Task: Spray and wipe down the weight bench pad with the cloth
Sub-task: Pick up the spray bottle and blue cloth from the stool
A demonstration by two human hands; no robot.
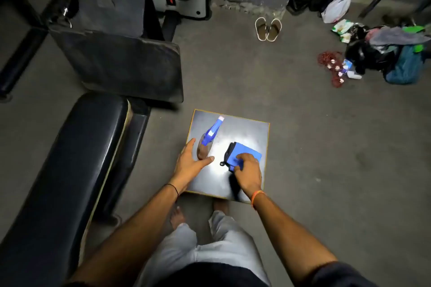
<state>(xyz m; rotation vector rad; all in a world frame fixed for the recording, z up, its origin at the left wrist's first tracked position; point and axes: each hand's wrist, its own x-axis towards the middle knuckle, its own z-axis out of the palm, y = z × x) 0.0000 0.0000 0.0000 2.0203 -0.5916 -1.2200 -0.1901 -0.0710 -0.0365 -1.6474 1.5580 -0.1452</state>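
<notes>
1. Both forearms reach forward from the bottom of the frame to a small square tabletop (pixel 247 128) at mid-frame.
2. The left hand (pixel 190 164) lies low over the tabletop's left edge, fingers straight and spread, thumb stretched out to the right.
3. The spray bottle (pixel 208 138) sits in the fork between that thumb and forefinger, its blue head pointing toward the top of the frame. The fingers are not wrapped round it, and I cannot tell whether they touch it.
4. The right hand (pixel 247 173) is palm down, right of centre, its fingers curled.
5. Those fingers pinch the near edge of the blue cloth (pixel 247 152), which lies on the tabletop.
6. The black bench pad (pixel 70 158) runs along the lower left of the frame, well apart from both hands.
</notes>
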